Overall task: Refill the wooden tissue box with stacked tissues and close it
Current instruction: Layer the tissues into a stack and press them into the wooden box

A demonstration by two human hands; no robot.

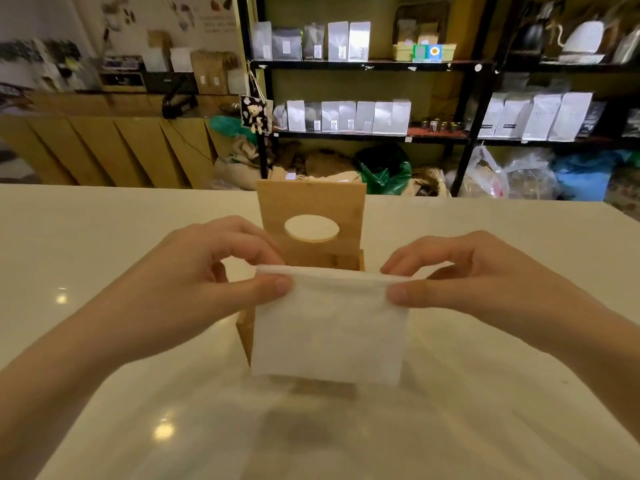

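Here, with the left hand (194,271) and right hand (478,282) each in a pinching grip on a top corner of the white tissue stack (329,327) above the open-lidded square wooden tissue box (311,216) on the pale tabletop (104,237), lower it level, I judge, so the edges clear the walls.

matt wooden box (311,202), glossy table (104,237)

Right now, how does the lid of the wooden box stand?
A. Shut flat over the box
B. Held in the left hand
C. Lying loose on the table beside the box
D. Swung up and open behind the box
D: the lid, with its oval hole, stands upright at the back of the box, while the left hand and right hand pinch the top corners of the tissues in front of it.
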